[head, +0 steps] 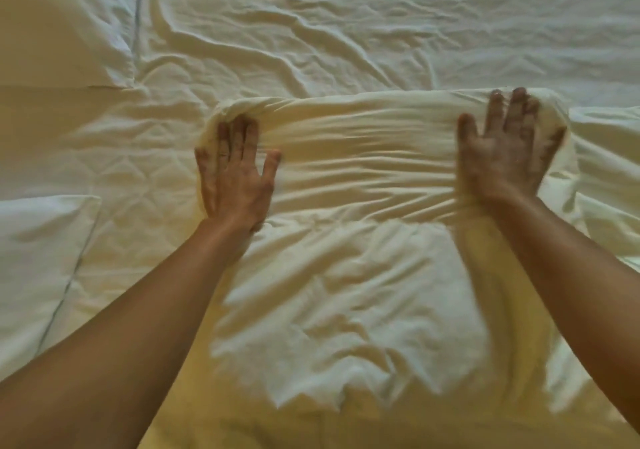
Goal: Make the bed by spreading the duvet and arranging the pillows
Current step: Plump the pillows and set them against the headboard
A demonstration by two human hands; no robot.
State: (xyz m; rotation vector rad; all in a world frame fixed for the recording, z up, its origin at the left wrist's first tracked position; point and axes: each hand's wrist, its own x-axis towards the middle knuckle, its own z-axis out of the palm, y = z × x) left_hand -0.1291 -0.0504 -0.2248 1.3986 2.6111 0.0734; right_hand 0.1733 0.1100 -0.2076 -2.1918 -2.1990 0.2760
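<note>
Two hands, left hand (235, 175) and right hand (505, 152), press flat with fingers spread on the pillow (363, 158).

I count three pillows: one under the hands, centre (363, 213), one at upper left (65, 29), one at lower left (38, 258). Two hands, both flat with fingers spread: left hand (235, 171), right hand (505, 151). Two bare forearms. One wrinkled white sheet (346, 33) covering the bed. A fold of white bedding at the right edge (609, 144); can't tell what it is.
</note>
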